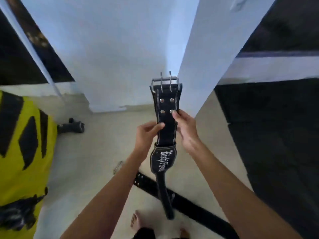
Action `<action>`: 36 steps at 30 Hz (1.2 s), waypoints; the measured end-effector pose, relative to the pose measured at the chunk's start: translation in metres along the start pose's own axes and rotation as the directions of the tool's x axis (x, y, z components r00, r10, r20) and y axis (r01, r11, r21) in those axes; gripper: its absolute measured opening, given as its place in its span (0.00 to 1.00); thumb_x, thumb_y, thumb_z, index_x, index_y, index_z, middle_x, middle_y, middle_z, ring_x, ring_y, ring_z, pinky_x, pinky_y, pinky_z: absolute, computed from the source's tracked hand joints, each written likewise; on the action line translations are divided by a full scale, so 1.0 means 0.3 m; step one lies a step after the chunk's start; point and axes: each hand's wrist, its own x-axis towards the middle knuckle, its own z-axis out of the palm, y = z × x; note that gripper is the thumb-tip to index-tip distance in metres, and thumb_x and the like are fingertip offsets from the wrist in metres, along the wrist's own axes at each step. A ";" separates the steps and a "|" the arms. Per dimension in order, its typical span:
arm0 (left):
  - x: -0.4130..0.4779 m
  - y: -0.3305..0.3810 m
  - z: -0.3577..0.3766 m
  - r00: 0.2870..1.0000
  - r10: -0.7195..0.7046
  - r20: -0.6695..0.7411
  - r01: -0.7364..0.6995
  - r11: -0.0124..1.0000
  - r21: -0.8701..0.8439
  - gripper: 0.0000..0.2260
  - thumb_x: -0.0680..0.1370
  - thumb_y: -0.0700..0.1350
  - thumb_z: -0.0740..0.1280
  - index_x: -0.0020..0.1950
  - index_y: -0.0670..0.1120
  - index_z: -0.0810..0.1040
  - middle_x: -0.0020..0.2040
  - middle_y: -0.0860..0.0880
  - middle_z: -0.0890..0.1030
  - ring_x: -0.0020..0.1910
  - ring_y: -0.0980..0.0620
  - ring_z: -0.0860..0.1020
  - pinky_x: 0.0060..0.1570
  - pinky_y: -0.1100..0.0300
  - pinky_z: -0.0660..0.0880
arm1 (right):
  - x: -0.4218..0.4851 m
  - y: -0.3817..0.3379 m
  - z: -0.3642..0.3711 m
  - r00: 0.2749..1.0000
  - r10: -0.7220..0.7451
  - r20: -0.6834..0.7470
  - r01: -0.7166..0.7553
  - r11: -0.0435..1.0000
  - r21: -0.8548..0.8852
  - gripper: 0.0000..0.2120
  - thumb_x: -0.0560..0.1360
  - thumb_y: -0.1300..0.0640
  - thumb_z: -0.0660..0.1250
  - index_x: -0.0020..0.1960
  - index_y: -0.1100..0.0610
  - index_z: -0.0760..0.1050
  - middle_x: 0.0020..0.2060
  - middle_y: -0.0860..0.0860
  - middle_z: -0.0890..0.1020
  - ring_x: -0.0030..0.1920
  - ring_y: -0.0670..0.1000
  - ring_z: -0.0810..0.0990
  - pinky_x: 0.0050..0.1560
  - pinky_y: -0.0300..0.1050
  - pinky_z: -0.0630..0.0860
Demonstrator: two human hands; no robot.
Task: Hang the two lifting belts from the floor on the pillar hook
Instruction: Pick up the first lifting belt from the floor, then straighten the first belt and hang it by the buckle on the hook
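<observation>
The only words to read are on the black belt [164, 135] held up in both hands. White curly letters run down its wide padded part, toward 6 o'clock from the silver buckle [165, 81]. The second word looks like "Fitness". The first word starts with "R" but is too curly to read

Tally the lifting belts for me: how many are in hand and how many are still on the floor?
Belts in hand: 1, the black belt with a steel buckle, held by left hand and right hand.
Belts on the floor: 1, the second belt.
Total: 2.
</observation>
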 end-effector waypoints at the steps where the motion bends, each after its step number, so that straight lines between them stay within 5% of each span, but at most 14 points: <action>1: -0.048 0.037 0.017 1.000 0.019 0.021 -0.020 0.998 0.058 0.02 0.73 0.39 0.71 0.41 0.41 0.83 0.36 0.49 0.84 0.36 0.55 0.80 0.45 0.57 0.77 | -0.042 -0.078 -0.020 0.999 -0.040 0.009 0.040 0.999 0.012 0.05 0.75 0.61 0.65 0.43 0.56 0.79 0.34 0.48 0.84 0.33 0.45 0.82 0.35 0.38 0.77; 4: -0.150 0.231 0.092 0.989 0.147 0.030 -0.149 0.984 0.100 0.02 0.73 0.36 0.70 0.44 0.38 0.83 0.35 0.51 0.84 0.34 0.57 0.81 0.43 0.60 0.77 | -0.145 -0.244 -0.082 0.990 -0.132 0.041 0.128 0.989 0.078 0.04 0.75 0.57 0.65 0.46 0.54 0.80 0.42 0.51 0.82 0.39 0.47 0.80 0.39 0.41 0.75; 8: -0.272 0.551 0.250 0.897 0.417 -0.145 -0.422 0.906 -0.008 0.03 0.75 0.38 0.68 0.44 0.42 0.81 0.37 0.48 0.82 0.34 0.56 0.80 0.37 0.64 0.78 | -0.276 -0.369 -0.167 0.973 -0.210 0.094 0.189 0.964 0.188 0.08 0.76 0.58 0.64 0.52 0.57 0.79 0.43 0.51 0.82 0.41 0.48 0.79 0.46 0.44 0.74; 11: -0.393 0.472 0.313 0.907 0.407 -0.107 -0.387 0.907 0.163 0.04 0.74 0.36 0.69 0.42 0.42 0.82 0.35 0.50 0.83 0.33 0.57 0.80 0.38 0.63 0.78 | -0.353 -0.459 -0.258 0.958 -0.260 0.120 0.228 0.946 0.231 0.05 0.75 0.59 0.66 0.48 0.56 0.80 0.41 0.50 0.82 0.40 0.46 0.80 0.46 0.42 0.74; 14: -0.527 0.392 0.351 0.944 0.325 -0.063 -0.294 0.909 0.295 0.03 0.72 0.33 0.70 0.43 0.39 0.82 0.31 0.54 0.84 0.32 0.60 0.81 0.39 0.64 0.76 | -0.407 -0.524 -0.334 0.931 -0.315 0.185 0.280 0.940 0.194 0.05 0.74 0.57 0.67 0.41 0.51 0.80 0.40 0.45 0.82 0.50 0.49 0.78 0.57 0.44 0.68; 17: -0.606 0.519 0.440 0.876 0.456 -0.158 -0.428 0.885 0.183 0.07 0.74 0.36 0.69 0.51 0.37 0.81 0.39 0.52 0.85 0.38 0.60 0.83 0.39 0.68 0.77 | -0.485 -0.564 -0.355 0.897 -0.357 0.259 0.319 0.931 0.179 0.05 0.74 0.57 0.66 0.43 0.52 0.80 0.40 0.46 0.82 0.48 0.49 0.79 0.57 0.45 0.71; 21: -0.665 0.658 0.521 0.806 0.541 -0.240 -0.553 0.833 0.023 0.09 0.74 0.33 0.67 0.53 0.35 0.80 0.37 0.51 0.86 0.37 0.53 0.84 0.37 0.62 0.80 | -0.563 -0.638 -0.371 0.827 -0.490 0.274 0.456 0.871 0.183 0.05 0.75 0.57 0.65 0.44 0.54 0.79 0.39 0.49 0.82 0.40 0.47 0.79 0.44 0.40 0.76; 24: -0.699 0.715 0.552 0.793 0.576 -0.195 -0.590 0.807 -0.017 0.09 0.74 0.33 0.67 0.54 0.35 0.80 0.39 0.50 0.86 0.39 0.52 0.84 0.40 0.61 0.80 | -0.559 -0.667 -0.436 0.731 -0.614 0.298 0.633 0.773 0.040 0.04 0.72 0.56 0.69 0.45 0.57 0.79 0.42 0.54 0.83 0.45 0.53 0.82 0.50 0.46 0.76; 26: -0.705 0.773 0.570 0.775 0.601 -0.193 -0.620 0.783 -0.049 0.09 0.74 0.33 0.67 0.53 0.36 0.81 0.39 0.50 0.86 0.40 0.52 0.83 0.42 0.60 0.80 | -0.552 -0.604 -0.495 0.742 -0.583 0.330 0.646 0.754 -0.120 0.07 0.71 0.58 0.71 0.48 0.59 0.79 0.44 0.55 0.83 0.48 0.54 0.82 0.53 0.48 0.77; 32: -0.698 0.893 0.614 0.778 0.601 -0.181 -0.626 0.767 -0.141 0.09 0.75 0.36 0.67 0.54 0.36 0.81 0.41 0.49 0.85 0.41 0.51 0.83 0.46 0.58 0.81 | -0.593 -0.430 -0.627 0.802 -0.435 0.409 0.504 0.861 -0.073 0.10 0.74 0.60 0.67 0.55 0.56 0.75 0.49 0.48 0.81 0.45 0.34 0.80 0.49 0.26 0.74; 36: -0.686 0.874 0.650 0.788 0.599 -0.143 -0.615 0.778 -0.129 0.06 0.76 0.37 0.67 0.49 0.36 0.81 0.39 0.47 0.84 0.37 0.52 0.82 0.38 0.62 0.78 | -0.612 -0.566 -0.576 0.826 -0.512 0.237 0.506 0.858 0.090 0.11 0.74 0.54 0.67 0.53 0.60 0.76 0.51 0.60 0.80 0.55 0.58 0.78 0.62 0.48 0.72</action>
